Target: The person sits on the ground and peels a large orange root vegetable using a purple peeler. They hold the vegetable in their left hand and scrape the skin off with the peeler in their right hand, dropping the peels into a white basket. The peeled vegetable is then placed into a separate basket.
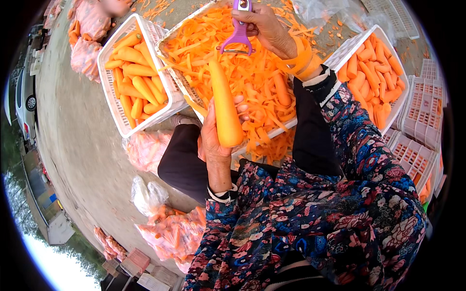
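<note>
My left hand point(214, 134) holds a thick carrot point(226, 112) by its lower part, its narrower end pointing away from me. Just beyond that end, my right hand point(265, 27) grips a purple Y-shaped vegetable peeler point(238, 36), its metal blade apart from the carrot. Long strips of carrot peel point(313, 62) hang around my right wrist. Under both hands, a shallow white tub point(168, 38) is heaped with carrot peelings point(196, 32). A whole carrot point(281, 89) lies among the peelings on the right.
White plastic crates of carrots stand left point(122, 120) and right point(336, 60) of the tub. Carrot-filled plastic bags point(178, 232) lie on the concrete ground point(69, 145). Stacked crates point(422, 105) line the far right. A parked car point(25, 98) appears at far left.
</note>
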### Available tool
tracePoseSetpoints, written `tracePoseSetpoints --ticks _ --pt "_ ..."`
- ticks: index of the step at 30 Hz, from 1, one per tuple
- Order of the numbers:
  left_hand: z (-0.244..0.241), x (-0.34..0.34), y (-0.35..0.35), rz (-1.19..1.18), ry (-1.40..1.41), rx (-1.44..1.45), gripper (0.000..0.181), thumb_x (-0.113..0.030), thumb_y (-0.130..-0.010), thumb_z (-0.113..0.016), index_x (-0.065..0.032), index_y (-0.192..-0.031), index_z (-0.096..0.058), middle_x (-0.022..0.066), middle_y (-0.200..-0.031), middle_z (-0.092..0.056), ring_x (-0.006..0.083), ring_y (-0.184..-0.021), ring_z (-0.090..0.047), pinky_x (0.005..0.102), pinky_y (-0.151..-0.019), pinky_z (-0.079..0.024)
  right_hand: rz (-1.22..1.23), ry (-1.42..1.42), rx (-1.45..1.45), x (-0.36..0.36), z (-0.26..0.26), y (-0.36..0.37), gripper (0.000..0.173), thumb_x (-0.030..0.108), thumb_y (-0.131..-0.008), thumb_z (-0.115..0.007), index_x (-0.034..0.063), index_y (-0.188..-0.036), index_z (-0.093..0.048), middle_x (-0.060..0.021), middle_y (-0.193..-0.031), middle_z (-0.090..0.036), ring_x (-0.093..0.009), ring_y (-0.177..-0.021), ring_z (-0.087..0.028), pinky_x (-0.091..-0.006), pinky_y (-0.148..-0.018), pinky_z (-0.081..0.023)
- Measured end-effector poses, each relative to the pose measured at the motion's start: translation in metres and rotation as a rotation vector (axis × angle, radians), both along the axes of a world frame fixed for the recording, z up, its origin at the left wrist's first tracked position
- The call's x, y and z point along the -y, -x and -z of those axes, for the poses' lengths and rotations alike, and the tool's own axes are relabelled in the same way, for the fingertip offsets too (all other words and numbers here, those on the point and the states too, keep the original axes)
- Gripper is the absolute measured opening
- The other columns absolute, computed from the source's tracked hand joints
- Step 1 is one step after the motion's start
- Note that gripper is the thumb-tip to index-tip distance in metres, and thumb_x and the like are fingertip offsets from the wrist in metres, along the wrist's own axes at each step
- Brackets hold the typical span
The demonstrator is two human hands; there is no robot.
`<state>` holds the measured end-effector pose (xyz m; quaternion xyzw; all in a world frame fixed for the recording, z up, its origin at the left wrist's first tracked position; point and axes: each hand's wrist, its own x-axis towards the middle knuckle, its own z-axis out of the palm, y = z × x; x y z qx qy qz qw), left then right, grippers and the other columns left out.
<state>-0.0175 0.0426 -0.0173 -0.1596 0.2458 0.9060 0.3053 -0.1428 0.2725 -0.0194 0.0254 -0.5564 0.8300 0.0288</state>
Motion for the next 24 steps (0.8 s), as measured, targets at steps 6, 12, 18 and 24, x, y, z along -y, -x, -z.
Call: tracePoseSetpoints --ticks 6,12,18,24 --pt "0.008 -0.003 -0.007 -0.072 0.061 0.082 0.043 -0.038 -0.097 -0.040 -0.0032 -0.121 -0.046 0.0182 -0.111 -0.055 0.0276 -0.087 -0.059 0.0368 -0.061 -0.049 -0.172 0.299 0.322 0.069 0.000 -0.108 0.025 0.027 -0.077 -0.071 0.0063 -0.080 -0.058 0.0025 -0.071 -0.055 -0.002 -0.056 -0.046 -0.0180 -0.049 -0.036" --pt "0.012 -0.008 -0.016 0.071 -0.179 -0.098 0.048 -0.042 -0.097 -0.037 -0.0029 -0.123 -0.045 0.0181 -0.103 -0.055 0.0249 -0.078 -0.055 0.0367 -0.059 -0.046 0.281 0.039 0.148 -0.004 0.076 0.054 0.024 0.026 -0.079 -0.071 0.0059 -0.080 -0.058 0.0025 -0.068 -0.054 -0.002 -0.053 -0.043 -0.0182 -0.045 -0.032" --pt "0.005 0.001 -0.008 -0.001 -0.210 -0.040 0.057 -0.046 -0.096 -0.037 -0.0018 -0.132 -0.038 0.0196 -0.113 -0.056 0.0303 -0.093 -0.059 0.0383 -0.066 -0.047 -0.075 0.152 0.074 0.021 -0.005 -0.020 0.025 0.026 -0.079 -0.072 0.0055 -0.083 -0.059 0.0019 -0.069 -0.055 -0.002 -0.054 -0.044 -0.0185 -0.046 -0.033" --pt "-0.009 -0.015 -0.005 -0.155 0.115 0.241 0.052 -0.044 -0.093 -0.047 0.0005 -0.119 -0.046 0.0168 -0.102 -0.059 0.0256 -0.073 -0.059 0.0337 -0.054 -0.048 -0.198 0.334 0.337 0.064 -0.003 -0.104 0.020 0.022 -0.080 -0.068 0.0042 -0.086 -0.059 0.0005 -0.073 -0.057 -0.004 -0.060 -0.050 -0.0176 -0.053 -0.038"
